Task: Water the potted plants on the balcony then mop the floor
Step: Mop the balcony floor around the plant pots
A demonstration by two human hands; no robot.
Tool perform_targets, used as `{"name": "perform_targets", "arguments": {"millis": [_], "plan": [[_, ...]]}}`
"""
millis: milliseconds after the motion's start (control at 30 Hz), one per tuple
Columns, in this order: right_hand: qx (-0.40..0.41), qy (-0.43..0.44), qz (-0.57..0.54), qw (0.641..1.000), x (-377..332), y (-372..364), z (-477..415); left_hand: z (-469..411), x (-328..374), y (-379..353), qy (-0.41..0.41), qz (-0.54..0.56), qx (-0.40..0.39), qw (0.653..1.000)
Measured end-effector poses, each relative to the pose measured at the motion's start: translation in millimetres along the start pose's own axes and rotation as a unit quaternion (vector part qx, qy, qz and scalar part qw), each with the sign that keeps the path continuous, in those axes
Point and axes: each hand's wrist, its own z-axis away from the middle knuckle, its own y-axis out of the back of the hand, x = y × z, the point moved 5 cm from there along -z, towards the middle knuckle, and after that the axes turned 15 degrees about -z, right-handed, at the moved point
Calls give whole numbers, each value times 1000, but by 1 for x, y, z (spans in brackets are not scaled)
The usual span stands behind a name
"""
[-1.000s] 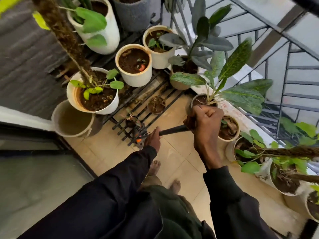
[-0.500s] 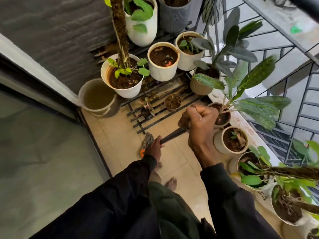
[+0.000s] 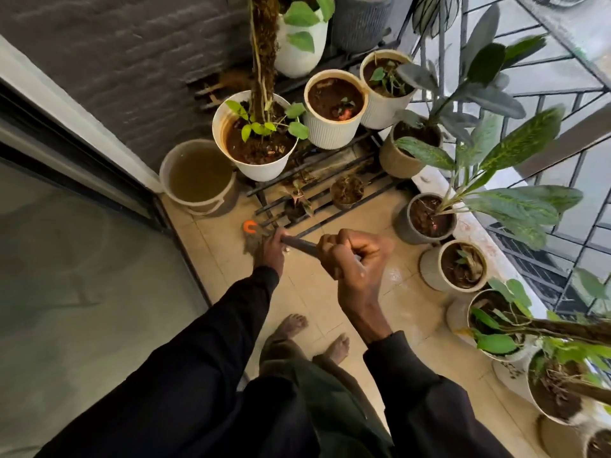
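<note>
Mopping stage, judged by the grip and the dark soil in the pots.

- Left hand (image 3: pixel 271 251) was curled round the mop handle (image 3: pixel 299 243) low down, just above the mop head (image 3: pixel 253 239). Probably the steering hand, set low to press the strands against the tile.
- Right hand (image 3: pixel 352 259) was fisted tight round the upper end of the same handle, knuckles up. Likely the driving hand. The 2 hands sat near each other, so the handle ran steeply toward the camera.
- Mop head lay on the tiled floor (image 3: pixel 307 292) at the front corner of the metal rack (image 3: pixel 317 223), near the bucket (image 3: pixel 228 196). Its strands looked grey and matted, with an orange collar (image 3: pixel 249 226) where they meet the dark, slim, round handle.
- Bucket was pale plastic, holding murky brownish water, and tucked against the door frame. A sensible spot: within reach for rinsing, out of the stroke.
- Floor was beige glazed tile with thin grout lines and a glossy sheen near the grey pot (image 3: pixel 401 223), probably damp.
- The big white pot (image 3: pixel 261 166) was smooth; the ribbed pot (image 3: pixel 330 133) was fluted. Both stood raised on the rack's black bars, with floor showing between the bars.
- Bare feet (image 3: pixel 291 325) stood behind the mop; slip risk if the tile is wet.
</note>
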Motion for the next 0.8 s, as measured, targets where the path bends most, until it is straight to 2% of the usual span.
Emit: {"name": "perform_targets", "arguments": {"millis": [100, 167, 367, 667, 800], "plan": [[20, -18, 31, 999, 18, -14, 3, -14, -22, 15, -12, 16, 8, 1000], [22, -27, 55, 998, 26, -24, 9, -16, -32, 20, -24, 36, -15, 999], [-33, -73, 130, 988, 28, -55, 9, 3, -43, 1, 17, 80, -91, 992], [-29, -44, 129, 990, -12, -46, -25, 26, -7, -12, -53, 39, -171, 983], [-7, -33, 110, 993, -20, -31, -33, 28, 3, -11, -90, 23, -172, 981]]}}
